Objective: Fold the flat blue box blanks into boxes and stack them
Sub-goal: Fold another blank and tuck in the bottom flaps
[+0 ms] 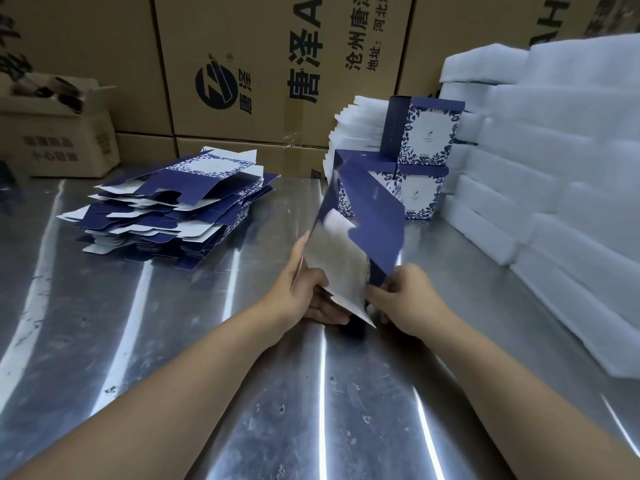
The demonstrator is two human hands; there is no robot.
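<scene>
1. A partly opened blue box blank (367, 216) is held tilted above the table, near the middle of the view. It is blurred.
2. The blank's left edge is gripped by the left hand (304, 292), with the fingers curled beneath it. Its lower right edge is pinched by the right hand (408, 299).
3. Just behind the blank, the folded boxes (429, 140) are stacked, one on top and others below. The lower left one is partly hidden by the raised blank.
4. A loose pile of flat blanks (173, 209) is seen to the left, well apart from both hands.
5. White foam sheets (571, 168) are stacked high along the right side. A smaller foam stack (349, 129) is set just behind the folded boxes.
6. Everything is carried by a scratched, reflective steel table (173, 341).
7. The back of the room is walled by printed brown cartons (277, 64), and an open carton (62, 140) is placed at the far left.
</scene>
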